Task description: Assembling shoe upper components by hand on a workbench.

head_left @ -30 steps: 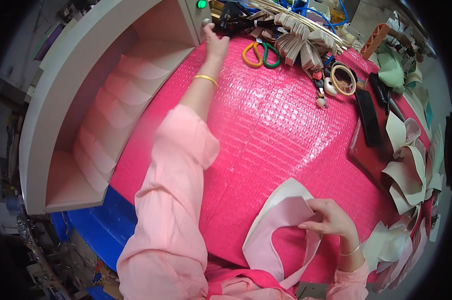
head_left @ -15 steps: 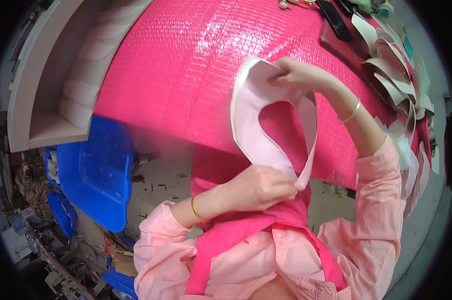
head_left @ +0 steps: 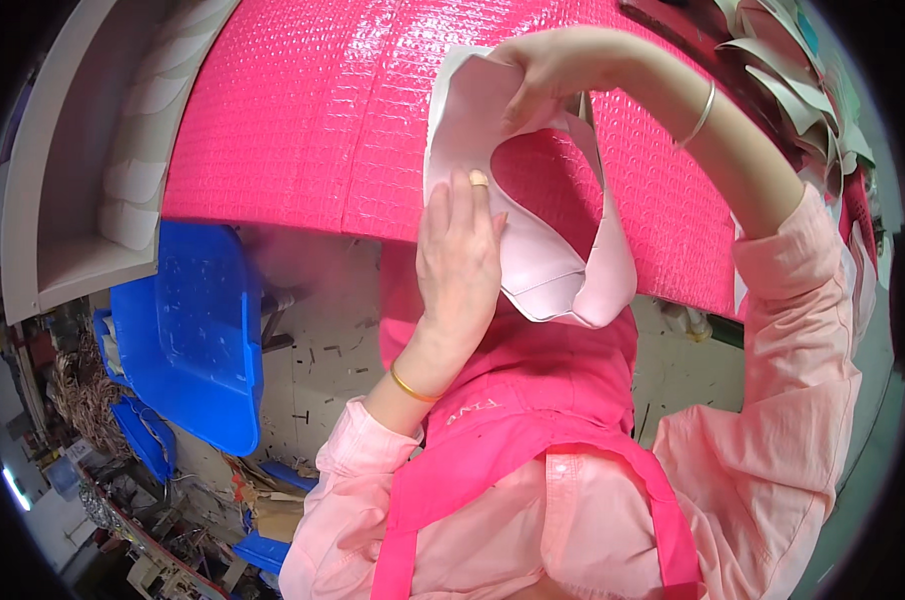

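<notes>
My right hand [head_left: 548, 75] has the pale pink, leather-like shaped piece with a big curved opening [head_left: 463, 120] pinched at its upper end, thumb on the near face, other fingers going behind the edge. My left hand [head_left: 461, 260] lies flat on its left band, fingers straight and together, nothing clamped that I can see. Piece is held up in front of me, over the near edge of the hot-pink, plastic-covered tabletop [head_left: 273, 130], lower end in front of my bright pink apron [head_left: 533, 380]. Should be light, thin, bendy with a bit of spring; smooth face could slide under my fingers, and the narrow bands probably crease if squeezed. Best hold, I'd say: the broad upper end by its rim, other hand flat in support. Hard to make out: right fingertips and the piece's back are hidden; whether the white edge is a second layer or a lining, can't tell. The pale grey open-fronted box [head_left: 23, 230] at left, with pale flat pieces [head_left: 138, 180] inside, is cut off at the top; the pale curved pieces [head_left: 788, 95] at right are cropped too. Blue plastic bin [head_left: 208, 300] is below the box, contents unclear.
</notes>
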Demonstrator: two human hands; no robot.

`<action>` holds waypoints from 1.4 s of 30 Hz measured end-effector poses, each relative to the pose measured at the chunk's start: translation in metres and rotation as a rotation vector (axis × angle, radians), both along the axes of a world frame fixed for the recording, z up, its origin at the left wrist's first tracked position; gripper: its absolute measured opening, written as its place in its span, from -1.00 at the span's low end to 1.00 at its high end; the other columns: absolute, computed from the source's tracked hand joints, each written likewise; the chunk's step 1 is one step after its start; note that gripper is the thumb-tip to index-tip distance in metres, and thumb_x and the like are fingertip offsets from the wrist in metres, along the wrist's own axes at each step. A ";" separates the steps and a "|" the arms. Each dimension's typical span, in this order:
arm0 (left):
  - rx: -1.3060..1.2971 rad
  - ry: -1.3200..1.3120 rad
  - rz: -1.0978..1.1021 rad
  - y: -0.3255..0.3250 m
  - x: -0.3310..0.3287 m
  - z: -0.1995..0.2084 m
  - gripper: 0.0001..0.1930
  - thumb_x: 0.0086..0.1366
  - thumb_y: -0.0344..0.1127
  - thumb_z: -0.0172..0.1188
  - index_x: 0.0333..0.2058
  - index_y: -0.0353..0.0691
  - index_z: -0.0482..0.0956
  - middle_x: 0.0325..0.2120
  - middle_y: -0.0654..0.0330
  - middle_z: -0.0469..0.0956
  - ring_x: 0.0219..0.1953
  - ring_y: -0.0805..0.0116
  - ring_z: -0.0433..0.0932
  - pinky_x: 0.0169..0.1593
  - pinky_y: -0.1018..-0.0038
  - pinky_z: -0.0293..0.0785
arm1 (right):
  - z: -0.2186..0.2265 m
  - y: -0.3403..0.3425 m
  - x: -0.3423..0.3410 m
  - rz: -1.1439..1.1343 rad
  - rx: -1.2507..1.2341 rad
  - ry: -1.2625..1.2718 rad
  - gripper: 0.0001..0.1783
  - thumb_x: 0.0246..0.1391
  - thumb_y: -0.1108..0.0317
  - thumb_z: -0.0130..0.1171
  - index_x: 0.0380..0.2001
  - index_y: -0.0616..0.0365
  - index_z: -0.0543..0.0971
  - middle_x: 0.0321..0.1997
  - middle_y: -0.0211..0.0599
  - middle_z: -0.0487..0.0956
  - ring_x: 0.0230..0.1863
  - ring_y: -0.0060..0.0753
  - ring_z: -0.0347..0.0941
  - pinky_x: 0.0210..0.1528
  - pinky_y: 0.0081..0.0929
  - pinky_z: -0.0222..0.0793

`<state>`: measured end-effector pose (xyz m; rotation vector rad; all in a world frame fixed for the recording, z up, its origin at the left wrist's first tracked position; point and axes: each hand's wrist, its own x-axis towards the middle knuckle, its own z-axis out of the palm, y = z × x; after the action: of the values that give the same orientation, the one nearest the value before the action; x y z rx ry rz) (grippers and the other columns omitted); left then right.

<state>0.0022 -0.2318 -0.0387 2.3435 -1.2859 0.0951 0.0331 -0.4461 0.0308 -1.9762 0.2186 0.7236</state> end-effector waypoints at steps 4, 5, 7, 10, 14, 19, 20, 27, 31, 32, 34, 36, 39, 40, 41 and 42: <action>-0.054 0.003 -0.027 -0.001 0.002 -0.008 -0.57 0.06 -0.42 0.08 -0.06 -0.41 0.31 -0.07 0.00 0.29 -0.06 0.09 0.28 0.01 0.33 0.27 | 0.009 0.000 0.001 0.337 -0.035 0.083 -0.49 -0.22 0.45 0.16 -0.08 0.23 0.40 -0.42 -0.35 0.50 -0.35 -0.51 0.40 -0.32 -0.53 0.37; -0.050 0.004 -0.031 -0.002 0.005 -0.008 -0.57 0.06 -0.42 0.08 -0.06 -0.41 0.31 -0.07 0.00 0.29 -0.06 0.09 0.28 0.01 0.33 0.27 | 0.008 0.008 0.000 0.448 -0.271 0.066 -0.50 -0.25 0.51 0.10 -0.10 0.23 0.40 -0.34 -0.22 0.52 -0.28 -0.33 0.44 -0.24 -0.42 0.37; -0.042 0.087 -0.039 -0.001 0.007 -0.002 -0.60 0.09 -0.44 0.05 -0.05 -0.39 0.31 -0.06 0.00 0.29 -0.02 0.08 0.26 0.02 0.32 0.27 | -0.004 0.024 -0.007 0.453 -0.439 -0.117 -0.51 -0.28 0.53 0.06 -0.12 0.23 0.41 -0.33 -0.16 0.51 -0.25 -0.25 0.44 -0.22 -0.37 0.37; -0.020 0.108 -0.042 -0.001 0.007 -0.005 -0.61 0.11 -0.44 0.02 -0.05 -0.37 0.31 -0.03 -0.01 0.28 0.03 0.05 0.22 0.03 0.30 0.27 | 0.001 0.044 -0.012 0.352 -0.642 -0.285 -0.57 -0.35 0.57 -0.01 -0.23 0.23 0.47 -0.36 -0.01 0.51 -0.24 -0.05 0.44 -0.21 -0.29 0.38; -0.050 0.016 -0.051 0.001 0.007 -0.011 -0.60 0.11 -0.44 0.02 -0.03 -0.36 0.30 0.00 -0.03 0.26 0.06 0.00 0.20 0.04 0.29 0.27 | 0.004 0.046 -0.008 0.247 -0.629 -0.267 -0.66 -0.31 0.52 0.03 -0.31 0.25 0.50 -0.46 -0.04 0.52 -0.35 -0.07 0.47 -0.31 -0.29 0.40; -0.009 0.019 -0.044 -0.001 0.007 -0.010 -0.58 0.11 -0.44 0.03 -0.01 -0.35 0.28 0.00 -0.04 0.26 0.04 -0.02 0.22 0.05 0.26 0.25 | -0.007 0.041 -0.001 0.295 -0.702 -0.356 -0.69 -0.26 0.41 0.18 -0.32 0.19 0.53 -0.46 -0.04 0.52 -0.38 -0.09 0.47 -0.33 -0.32 0.40; -0.008 0.020 -0.047 -0.002 0.007 -0.011 -0.58 0.11 -0.44 0.03 -0.01 -0.35 0.28 0.00 -0.04 0.26 0.04 -0.02 0.22 0.05 0.26 0.25 | -0.008 0.039 0.001 0.315 -0.734 -0.371 -0.68 -0.26 0.40 0.19 -0.30 0.18 0.53 -0.45 -0.04 0.52 -0.38 -0.11 0.48 -0.32 -0.33 0.40; 0.024 -0.022 -0.032 -0.001 0.009 -0.009 -0.58 0.08 -0.39 0.07 -0.04 -0.32 0.32 -0.03 0.02 0.28 0.00 0.03 0.27 0.02 0.26 0.25 | -0.019 0.029 0.006 0.332 -0.519 -0.418 -0.73 -0.27 0.37 0.22 -0.40 0.26 0.54 -0.48 -0.06 0.53 -0.43 -0.21 0.48 -0.39 -0.37 0.38; 0.042 -0.098 -0.047 0.000 0.010 -0.015 -0.56 0.05 -0.33 0.11 -0.06 -0.30 0.33 -0.03 0.07 0.29 0.00 0.08 0.27 -0.02 0.27 0.25 | -0.016 0.029 0.018 0.516 -0.864 -0.580 -0.79 -0.32 0.35 0.23 -0.53 0.25 0.56 -0.56 -0.05 0.52 -0.47 -0.16 0.49 -0.44 -0.35 0.37; 0.044 -0.099 -0.053 -0.001 0.010 -0.015 -0.56 0.05 -0.33 0.11 -0.06 -0.30 0.33 -0.03 0.07 0.29 0.00 0.08 0.27 -0.02 0.27 0.25 | -0.018 0.020 0.023 0.552 -0.602 -0.451 -0.79 -0.35 0.37 0.24 -0.53 0.24 0.57 -0.55 -0.05 0.52 -0.47 -0.16 0.49 -0.44 -0.34 0.37; 0.036 -0.094 -0.038 -0.001 0.011 -0.015 -0.57 0.04 -0.30 0.13 -0.08 -0.27 0.36 -0.08 0.09 0.31 -0.04 0.11 0.28 -0.01 0.28 0.24 | -0.016 0.019 0.025 0.513 -0.568 -0.390 -0.79 -0.35 0.37 0.23 -0.53 0.24 0.57 -0.55 -0.05 0.52 -0.47 -0.16 0.48 -0.44 -0.33 0.37; 0.058 -0.083 -0.032 -0.004 0.013 -0.010 -0.59 0.04 -0.29 0.13 -0.10 -0.26 0.37 -0.11 0.10 0.32 -0.07 0.12 0.29 -0.01 0.28 0.23 | -0.016 0.022 0.023 0.474 -0.535 -0.328 -0.79 -0.34 0.37 0.22 -0.52 0.24 0.56 -0.55 -0.05 0.52 -0.47 -0.16 0.48 -0.44 -0.32 0.37; 0.129 -0.029 -0.009 -0.012 0.017 0.002 -0.62 0.02 -0.29 0.15 -0.14 -0.24 0.39 -0.18 0.11 0.34 -0.12 0.16 0.31 -0.01 0.29 0.22 | -0.014 0.036 0.007 0.387 -0.768 -0.447 -0.78 -0.32 0.36 0.22 -0.51 0.23 0.56 -0.55 -0.06 0.53 -0.48 -0.16 0.47 -0.44 -0.32 0.36; 0.180 0.013 0.009 -0.015 0.018 0.003 -0.63 0.01 -0.29 0.16 -0.16 -0.24 0.41 -0.21 0.12 0.34 -0.15 0.18 0.31 -0.02 0.29 0.23 | -0.013 0.041 0.003 0.357 -0.846 -0.488 -0.78 -0.31 0.36 0.22 -0.50 0.23 0.56 -0.54 -0.07 0.53 -0.48 -0.16 0.47 -0.44 -0.32 0.36; 0.180 0.014 0.012 -0.018 0.020 -0.001 -0.63 0.01 -0.29 0.16 -0.16 -0.24 0.41 -0.21 0.12 0.34 -0.15 0.18 0.31 -0.02 0.29 0.23 | -0.012 0.044 0.001 0.327 -0.925 -0.528 -0.78 -0.31 0.35 0.22 -0.49 0.22 0.56 -0.54 -0.07 0.53 -0.49 -0.16 0.47 -0.44 -0.32 0.36; 0.093 -0.102 -0.037 -0.023 0.020 -0.006 -0.63 0.00 -0.29 0.16 -0.17 -0.23 0.41 -0.24 0.13 0.34 -0.16 0.19 0.32 -0.05 0.30 0.24 | -0.006 0.040 0.002 0.326 -0.928 -0.526 -0.78 -0.31 0.35 0.22 -0.49 0.22 0.56 -0.54 -0.07 0.53 -0.49 -0.16 0.47 -0.44 -0.32 0.36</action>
<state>0.0224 -0.2546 -0.0444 2.4190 -1.4099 0.1475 0.0354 -0.4056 0.0250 -3.0589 -0.1252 0.2640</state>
